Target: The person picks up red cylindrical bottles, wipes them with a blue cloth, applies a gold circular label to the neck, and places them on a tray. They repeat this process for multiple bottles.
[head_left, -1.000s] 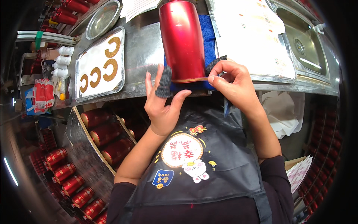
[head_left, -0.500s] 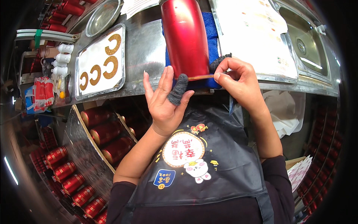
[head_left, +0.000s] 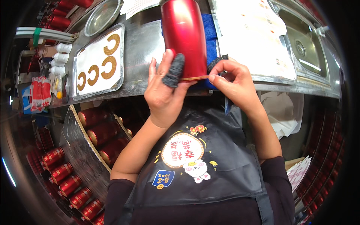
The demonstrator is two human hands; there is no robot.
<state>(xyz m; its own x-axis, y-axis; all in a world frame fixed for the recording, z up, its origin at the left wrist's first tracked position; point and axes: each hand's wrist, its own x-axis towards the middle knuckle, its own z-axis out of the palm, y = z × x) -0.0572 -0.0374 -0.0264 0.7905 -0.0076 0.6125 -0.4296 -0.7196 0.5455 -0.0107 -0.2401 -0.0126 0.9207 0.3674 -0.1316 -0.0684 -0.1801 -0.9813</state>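
A large glossy red canister (head_left: 184,39) lies on its side on a blue towel (head_left: 211,28), its near end toward me. Along that near end runs a thin gold strip (head_left: 193,78). My left hand (head_left: 163,86) rests against the canister's left side with fingers stretched out; one finger is wrapped in dark grey cloth, and the thumb reaches under the near rim. At the right end of the gold strip, my right hand (head_left: 234,80) pinches it between thumb and forefinger. Another finger of that hand has a dark wrap. Below it shows a dark blue pointed thing (head_left: 227,106).
Left of the canister, a metal tray (head_left: 75,80) holds several gold C-shaped pieces (head_left: 109,67) on white backing. Beyond it lies a round metal dish (head_left: 101,18). White sheets (head_left: 249,41) cover a tray at right, beside a sink (head_left: 300,67). Red canisters (head_left: 103,133) fill a crate below.
My left hand has moved up and lies closer along the canister's side, its thumb now at the near rim. My right hand keeps its pinch on the strip's end.
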